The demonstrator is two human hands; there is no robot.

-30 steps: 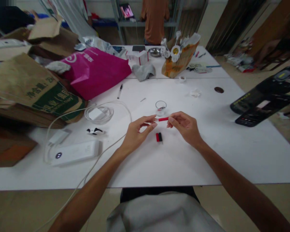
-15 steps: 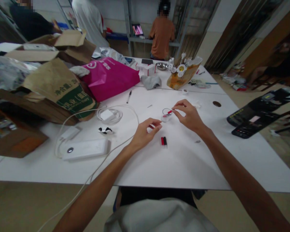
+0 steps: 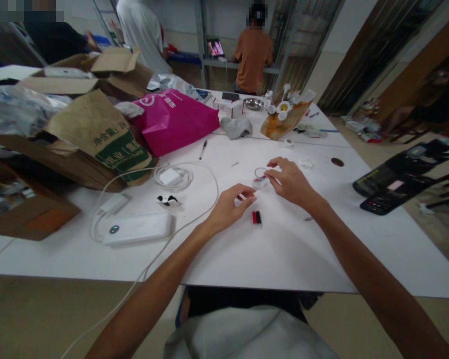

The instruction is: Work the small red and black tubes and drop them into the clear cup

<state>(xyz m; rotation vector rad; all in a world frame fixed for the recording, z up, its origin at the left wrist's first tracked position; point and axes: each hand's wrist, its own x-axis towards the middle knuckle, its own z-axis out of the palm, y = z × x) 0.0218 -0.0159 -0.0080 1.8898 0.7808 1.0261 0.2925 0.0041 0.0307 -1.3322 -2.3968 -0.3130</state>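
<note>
My right hand (image 3: pixel 289 182) is over a small clear container (image 3: pixel 259 184), its thumb and fingertips drawn together at the edge. What they pinch, if anything, is hidden. A thin dark ring (image 3: pixel 260 172) shows at the container's top, with a bit of red beneath it. On the near left side, my left hand (image 3: pixel 231 204) is curved, thumb and fingers slightly apart, holding nothing visible. Just below the fingertips lie a short red piece (image 3: pixel 254 218) and a black piece (image 3: pixel 258 218), side by side, with thin pale ends.
A white power bank (image 3: pixel 138 228) and coiled cable (image 3: pixel 174 178) lie at left. Behind them are a magenta bag (image 3: pixel 183 122), paper sack (image 3: pixel 108 134) and cardboard boxes (image 3: pixel 33 209). A black package (image 3: pixel 399 174) stands at right. A person in brown (image 3: pixel 252 57) is beyond the table.
The red piece that showed between my right fingertips is no longer visible there. My right fingers have come down slightly nearer the container. The whole view has shifted a little.
</note>
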